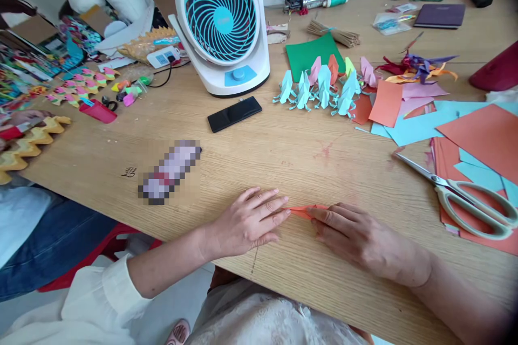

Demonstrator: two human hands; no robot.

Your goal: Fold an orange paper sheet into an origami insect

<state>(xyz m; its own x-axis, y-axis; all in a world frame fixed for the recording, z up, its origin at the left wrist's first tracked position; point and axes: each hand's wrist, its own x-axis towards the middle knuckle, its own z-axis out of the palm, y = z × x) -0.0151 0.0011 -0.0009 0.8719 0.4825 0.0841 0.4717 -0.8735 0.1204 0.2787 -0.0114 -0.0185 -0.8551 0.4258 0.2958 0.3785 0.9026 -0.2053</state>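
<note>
A small folded piece of orange paper [300, 211] lies on the wooden table [259, 167] between my two hands. My left hand [251, 222] rests flat with its fingers spread, its fingertips at the paper's left end. Bent over the right part of the paper is my right hand [358, 234], its fingers together and pressing on it. The paper's right end is partly hidden under those fingers.
Scissors [465, 197] lie on orange and blue sheets [481, 137] at the right. Folded paper figures [324, 86], a phone [234, 114] and a fan [222, 21] stand or lie farther back. A person's hand [28, 117] is at the far left.
</note>
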